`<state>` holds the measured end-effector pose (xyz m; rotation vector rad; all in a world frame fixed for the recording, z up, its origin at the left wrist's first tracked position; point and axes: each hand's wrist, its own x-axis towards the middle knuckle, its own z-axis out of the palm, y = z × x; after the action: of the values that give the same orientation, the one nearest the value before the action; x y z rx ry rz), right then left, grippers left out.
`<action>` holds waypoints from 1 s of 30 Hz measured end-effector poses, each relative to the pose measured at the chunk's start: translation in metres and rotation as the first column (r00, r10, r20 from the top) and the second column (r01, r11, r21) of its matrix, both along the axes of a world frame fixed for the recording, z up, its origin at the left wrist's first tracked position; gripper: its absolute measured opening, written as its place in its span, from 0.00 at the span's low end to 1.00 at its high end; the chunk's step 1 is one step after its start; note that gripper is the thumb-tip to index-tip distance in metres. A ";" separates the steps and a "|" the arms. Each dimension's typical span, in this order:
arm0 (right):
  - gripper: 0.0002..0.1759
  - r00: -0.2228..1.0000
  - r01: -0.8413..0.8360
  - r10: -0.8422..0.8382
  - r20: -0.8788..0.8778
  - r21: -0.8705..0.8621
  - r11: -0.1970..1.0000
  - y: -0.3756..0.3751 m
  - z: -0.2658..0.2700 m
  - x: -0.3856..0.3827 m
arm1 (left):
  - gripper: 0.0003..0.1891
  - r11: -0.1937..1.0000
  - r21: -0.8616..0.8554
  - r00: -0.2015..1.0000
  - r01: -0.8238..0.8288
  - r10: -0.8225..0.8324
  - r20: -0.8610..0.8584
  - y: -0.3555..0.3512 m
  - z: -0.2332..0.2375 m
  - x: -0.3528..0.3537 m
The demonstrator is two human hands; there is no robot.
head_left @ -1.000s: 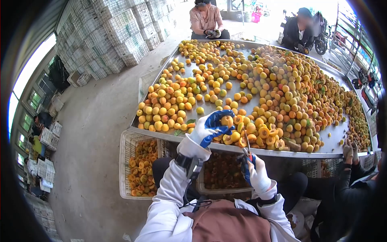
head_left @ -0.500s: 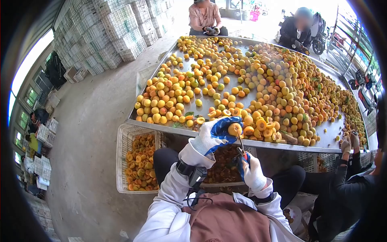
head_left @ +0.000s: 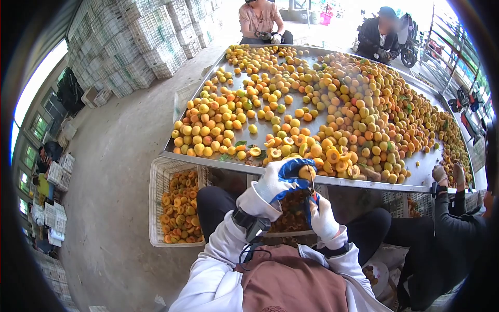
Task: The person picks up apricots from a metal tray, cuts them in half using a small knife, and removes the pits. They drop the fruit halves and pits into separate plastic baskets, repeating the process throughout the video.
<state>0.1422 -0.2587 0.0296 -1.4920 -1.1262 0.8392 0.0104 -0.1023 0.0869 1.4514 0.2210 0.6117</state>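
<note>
My left hand (head_left: pixel 283 179), in a white and blue glove, is closed round a yellow-orange apricot (head_left: pixel 306 172) just off the near edge of the metal table (head_left: pixel 241 167). In my right hand (head_left: pixel 322 217), also gloved, is a small knife (head_left: pixel 313 191) with a red part at its handle. Its thin blade points up and touches the apricot. Beyond my hands, many whole apricots (head_left: pixel 208 119) and some cut halves (head_left: pixel 332 155) lie on the table.
Below the table stands a white crate (head_left: pixel 156 208) of apricot halves, with another beneath my hands. A co-worker (head_left: pixel 447 244) sits at the right; two people (head_left: pixel 261 21) (head_left: pixel 382 36) are at the far side. Stacked crates (head_left: pixel 140 47) rise at the back left.
Both my hands have moved slightly lower, the apricot and knife with them. The blade now lies against the fruit in a more upright position. The far people's hands have shifted.
</note>
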 end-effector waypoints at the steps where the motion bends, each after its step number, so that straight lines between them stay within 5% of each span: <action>1: 0.08 0.999 0.012 -0.014 0.032 0.050 0.999 0.005 0.006 0.000 | 0.27 1.000 0.000 1.000 0.000 0.000 0.000 -0.005 -0.002 0.003; 4: 0.10 0.997 0.054 -0.062 0.055 0.138 0.989 0.018 -0.004 -0.006 | 0.20 0.860 -0.510 0.991 0.000 0.068 0.115 -0.025 -0.010 0.015; 8: 0.13 0.992 0.123 -0.121 -0.027 0.124 0.985 0.022 -0.020 -0.003 | 0.23 0.680 -0.732 0.981 0.044 0.107 0.159 -0.036 -0.022 0.030; 10: 0.13 0.992 0.124 -0.119 -0.041 0.139 0.983 0.019 -0.021 -0.001 | 0.22 0.709 -0.701 0.977 0.075 0.090 0.196 -0.037 -0.021 0.032; 13: 0.13 0.990 0.126 -0.114 -0.079 0.164 0.978 0.017 -0.019 -0.002 | 0.22 0.957 -0.284 0.977 -0.065 0.119 0.177 -0.033 -0.023 0.033; 15: 0.12 0.990 0.120 -0.104 -0.100 0.173 0.978 0.016 -0.019 -0.003 | 0.22 0.912 -0.406 0.978 -0.047 0.125 0.167 -0.037 -0.021 0.032; 17: 0.12 0.952 0.157 -0.170 0.254 0.070 0.985 0.014 -0.021 -0.004 | 0.22 0.690 -0.723 0.980 0.011 0.137 0.146 -0.045 -0.013 0.032; 20: 0.11 0.973 0.181 -0.196 0.119 0.127 0.975 0.015 -0.037 -0.004 | 0.19 0.691 -0.720 0.972 -0.062 0.207 0.115 -0.060 -0.005 0.035; 21: 0.12 0.969 0.167 -0.188 0.160 0.134 0.977 0.012 -0.040 -0.001 | 0.18 0.654 -0.754 0.989 0.065 0.057 0.134 -0.048 -0.016 0.029; 22: 0.12 0.969 0.168 -0.188 0.159 0.132 0.977 0.009 -0.042 0.000 | 0.18 0.653 -0.755 0.990 0.064 0.057 0.132 -0.041 -0.033 0.033; 24: 0.14 0.970 0.085 -0.070 -0.232 0.055 0.995 0.005 -0.042 0.003 | 0.23 0.898 -0.437 0.983 -0.051 0.122 0.137 -0.033 -0.046 0.041; 29: 0.15 0.976 0.071 -0.054 -0.212 0.072 0.995 -0.002 -0.040 -0.003 | 0.26 0.945 -0.312 0.975 -0.097 0.154 0.162 -0.041 -0.045 0.037; 30: 0.14 0.993 0.073 -0.064 -0.098 0.087 0.994 -0.003 -0.030 -0.003 | 0.26 0.945 -0.311 0.975 -0.099 0.155 0.162 -0.042 -0.048 0.036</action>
<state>0.1387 -0.2618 -0.0002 -1.3939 -1.0237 0.7934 0.0462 -0.1440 0.0392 1.0844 0.2521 0.7784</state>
